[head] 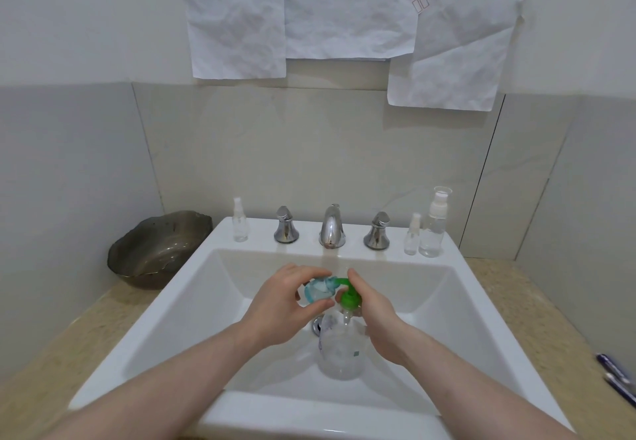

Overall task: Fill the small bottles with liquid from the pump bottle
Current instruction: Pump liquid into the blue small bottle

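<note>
**Small bottle held to green pump spout over white basin**

Over the white sink, a person's left hand grips a small pale-blue translucent bottle, its fingers and thumb curled around the body and the bottle tipped on its side with its mouth at the spout of the green pump head. The right hand wraps the neck of the clear pump bottle, one finger lying on top of the pump; the round, clear bottle stands above the drain, and its fill level cannot be told. On the sink's back ledge stand three clear plastic spray bottles: one left of the chrome taps, a small one and a taller one just beside each other on the right, the tall one seeming to hold clear liquid. A chrome faucet sits between two handles. A dark, wavy-rimmed glass bowl rests on the speckled beige bench to the left. Crumpled white paper sheets hang on the wall.
</note>
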Demonstrator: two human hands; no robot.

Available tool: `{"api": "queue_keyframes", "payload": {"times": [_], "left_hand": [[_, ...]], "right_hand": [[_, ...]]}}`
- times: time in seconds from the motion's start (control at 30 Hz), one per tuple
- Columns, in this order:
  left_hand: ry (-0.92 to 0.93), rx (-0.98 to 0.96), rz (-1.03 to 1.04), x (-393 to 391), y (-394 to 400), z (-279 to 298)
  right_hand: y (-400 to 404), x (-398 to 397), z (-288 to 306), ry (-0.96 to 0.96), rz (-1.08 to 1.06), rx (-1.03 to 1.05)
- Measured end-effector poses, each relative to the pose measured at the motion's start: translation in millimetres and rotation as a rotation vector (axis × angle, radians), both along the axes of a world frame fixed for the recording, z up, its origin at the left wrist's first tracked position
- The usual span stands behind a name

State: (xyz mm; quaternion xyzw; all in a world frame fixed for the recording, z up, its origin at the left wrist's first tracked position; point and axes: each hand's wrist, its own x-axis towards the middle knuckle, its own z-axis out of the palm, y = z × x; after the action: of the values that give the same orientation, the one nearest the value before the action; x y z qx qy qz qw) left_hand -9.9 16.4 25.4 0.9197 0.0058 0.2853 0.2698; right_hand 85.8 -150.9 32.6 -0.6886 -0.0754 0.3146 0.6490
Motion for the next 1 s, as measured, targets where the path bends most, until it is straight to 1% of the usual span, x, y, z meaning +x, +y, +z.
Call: {"api": "queue_keyframes", "payload": {"times": [0.27,0.47,0.77,1.0], "left_hand": [[0.024,0.015,-0.009,0.4,0.0,-1.7],[0.020,0.006,0.000,0.1,-0.4,-0.4],[0.041,0.025,-0.004,-0.1,-0.6,-0.8],[0.016,-0.002,0.000,0.1,-0.1,-0.7]], "right_hand": [[1.3,2.1,4.0,-0.011,-0.002,-0.021],[-0.4,-0.7,1.1,0.000,0.004,0.002],[0.2,0.1,5.3,-0.029,-0.007,-0.038],[-0.6,-2.6,2.1,-0.008,-0.010,-0.006]]}}
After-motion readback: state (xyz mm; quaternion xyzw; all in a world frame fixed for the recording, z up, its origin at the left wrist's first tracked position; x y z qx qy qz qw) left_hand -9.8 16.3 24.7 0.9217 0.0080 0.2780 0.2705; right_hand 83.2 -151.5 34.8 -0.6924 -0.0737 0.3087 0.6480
